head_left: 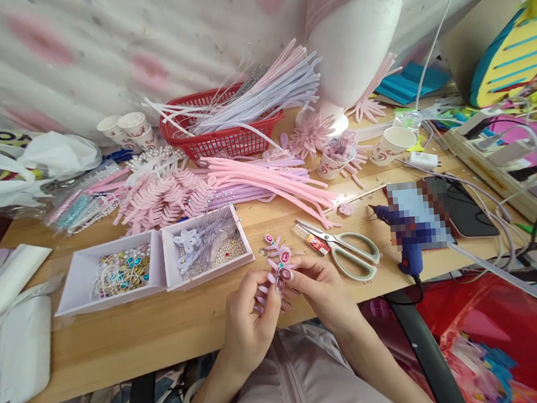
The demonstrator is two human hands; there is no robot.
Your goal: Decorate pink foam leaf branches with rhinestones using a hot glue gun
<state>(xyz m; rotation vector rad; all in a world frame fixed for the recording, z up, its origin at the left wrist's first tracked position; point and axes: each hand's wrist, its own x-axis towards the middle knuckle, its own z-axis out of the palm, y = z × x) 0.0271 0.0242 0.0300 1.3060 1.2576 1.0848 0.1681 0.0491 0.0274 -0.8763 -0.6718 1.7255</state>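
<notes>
Near the front edge of the table, my left hand (254,315) and my right hand (326,290) meet, fingertips pinched together. Between them is a small jewelled ornament (285,258) with a deep pink gem, a turquoise bead and pale pink petal-like tips. The fingers cover its lower part. Just beyond my fingertips, a similar gem piece (270,240) shows above the ornament; I cannot tell whether the two are joined. To the right of my right hand lie scissors (354,253) with pale green handles, over a small red-and-clear packet (316,242).
Two white boxes (64,291) of beads and gems stand at left. Behind lie pink fuzzy stems (266,179) and a red basket (226,144) of more stems. A blue glue gun (410,257), phone (461,206), paper cups (391,145) and cables occupy the right.
</notes>
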